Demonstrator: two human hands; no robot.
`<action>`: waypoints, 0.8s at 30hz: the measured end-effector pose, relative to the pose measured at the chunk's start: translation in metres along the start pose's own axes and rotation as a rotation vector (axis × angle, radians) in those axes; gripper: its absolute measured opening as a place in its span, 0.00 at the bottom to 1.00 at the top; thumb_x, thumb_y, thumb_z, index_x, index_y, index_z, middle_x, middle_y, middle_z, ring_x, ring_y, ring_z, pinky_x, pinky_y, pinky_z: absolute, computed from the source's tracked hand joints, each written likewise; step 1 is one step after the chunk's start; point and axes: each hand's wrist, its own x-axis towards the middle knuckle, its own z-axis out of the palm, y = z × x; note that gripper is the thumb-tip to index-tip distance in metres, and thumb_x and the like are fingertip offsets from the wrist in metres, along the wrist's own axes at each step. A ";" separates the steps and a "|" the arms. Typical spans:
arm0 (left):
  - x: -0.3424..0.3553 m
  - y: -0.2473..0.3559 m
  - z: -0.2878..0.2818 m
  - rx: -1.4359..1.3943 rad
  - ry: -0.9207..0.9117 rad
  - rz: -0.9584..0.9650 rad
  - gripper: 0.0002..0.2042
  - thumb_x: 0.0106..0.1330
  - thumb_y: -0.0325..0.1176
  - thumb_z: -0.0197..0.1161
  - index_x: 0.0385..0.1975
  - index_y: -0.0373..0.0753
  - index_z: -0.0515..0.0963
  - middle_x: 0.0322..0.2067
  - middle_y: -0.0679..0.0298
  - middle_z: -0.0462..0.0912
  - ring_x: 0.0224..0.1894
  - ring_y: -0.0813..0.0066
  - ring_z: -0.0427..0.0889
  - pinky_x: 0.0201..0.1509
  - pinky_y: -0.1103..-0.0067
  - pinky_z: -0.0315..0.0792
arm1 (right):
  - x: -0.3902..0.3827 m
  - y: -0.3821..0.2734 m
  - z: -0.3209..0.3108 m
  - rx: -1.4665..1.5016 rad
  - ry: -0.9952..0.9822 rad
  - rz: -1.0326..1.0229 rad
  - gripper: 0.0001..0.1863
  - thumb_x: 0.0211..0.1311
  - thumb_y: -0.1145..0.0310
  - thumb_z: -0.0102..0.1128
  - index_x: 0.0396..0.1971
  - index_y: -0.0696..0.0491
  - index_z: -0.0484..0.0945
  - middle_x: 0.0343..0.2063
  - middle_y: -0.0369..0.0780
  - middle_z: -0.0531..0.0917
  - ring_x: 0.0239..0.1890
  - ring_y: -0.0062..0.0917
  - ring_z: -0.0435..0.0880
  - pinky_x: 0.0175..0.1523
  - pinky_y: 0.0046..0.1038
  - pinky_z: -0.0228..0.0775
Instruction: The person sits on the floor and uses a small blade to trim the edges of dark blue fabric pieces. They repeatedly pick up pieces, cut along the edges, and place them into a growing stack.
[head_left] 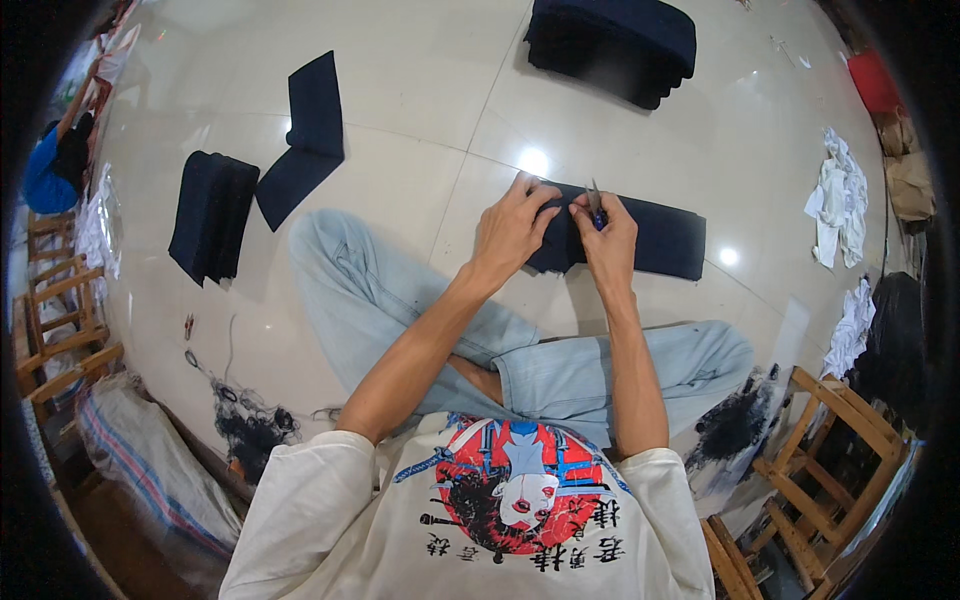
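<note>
Currently my left hand (510,228) presses flat, fingers spread, on the dark cloth piece (650,238) lying on the floor (420,120); my right hand (605,240) grips small snips (594,203). Risk: blades near left fingertips may nick them, or cloth may shift.

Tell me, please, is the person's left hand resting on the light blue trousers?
No, the left hand presses on the dark folded cloth on the floor.

My left hand (512,232) presses the folded dark navy cloth piece (650,238) on the white tiled floor (420,170); my right hand (605,240) holds small blue-handled snips (595,208).
</note>
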 end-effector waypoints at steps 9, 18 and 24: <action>0.003 -0.001 -0.006 0.005 -0.078 0.034 0.10 0.66 0.31 0.66 0.46 0.42 0.82 0.47 0.61 0.77 0.43 0.57 0.84 0.43 0.66 0.79 | -0.001 -0.004 0.003 -0.067 -0.075 0.045 0.08 0.58 0.70 0.69 0.32 0.59 0.82 0.28 0.47 0.84 0.27 0.37 0.80 0.36 0.34 0.72; 0.022 -0.030 -0.016 -0.406 -0.189 0.021 0.06 0.63 0.29 0.69 0.38 0.40 0.83 0.39 0.66 0.80 0.35 0.70 0.78 0.39 0.75 0.72 | 0.005 -0.015 -0.001 0.308 -0.181 0.140 0.13 0.69 0.62 0.64 0.34 0.58 0.80 0.26 0.35 0.81 0.28 0.18 0.75 0.32 0.26 0.67; 0.032 -0.036 -0.026 -0.679 -0.414 -0.358 0.07 0.66 0.29 0.68 0.40 0.35 0.84 0.33 0.68 0.84 0.36 0.82 0.78 0.43 0.82 0.72 | 0.020 -0.012 -0.034 0.299 -0.483 0.291 0.25 0.78 0.47 0.49 0.41 0.56 0.80 0.24 0.27 0.65 0.22 0.09 0.58 0.25 0.15 0.49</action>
